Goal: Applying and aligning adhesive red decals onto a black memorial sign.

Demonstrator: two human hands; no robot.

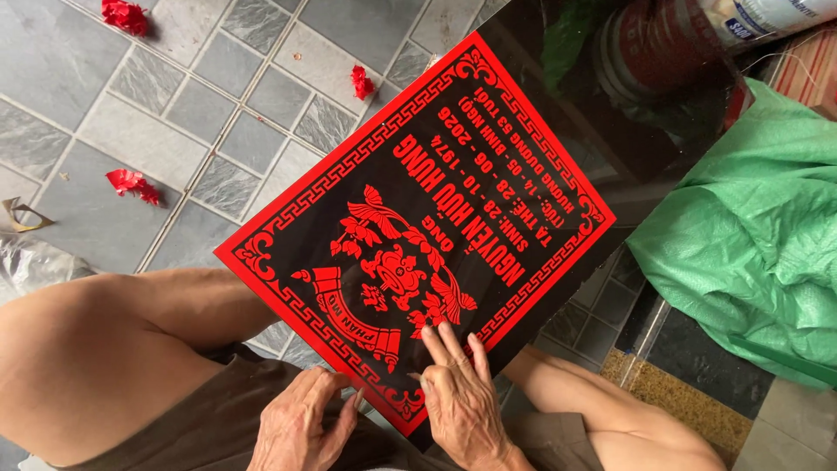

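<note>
Black slab with red stencil point(418, 227) propped across the knees, near edge at both hands: right hand point(458, 392) fingertips flat on the film, left hand point(305, 423) loose beside, neither grip closed; press evenly, avoid tearing fine border lines.

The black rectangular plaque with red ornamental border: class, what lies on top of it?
On the black rectangular plaque, the right hand rests its fingers near the lower edge; the left hand sits at the border. Whatever ornament lies beneath those fingers is covered.
</note>
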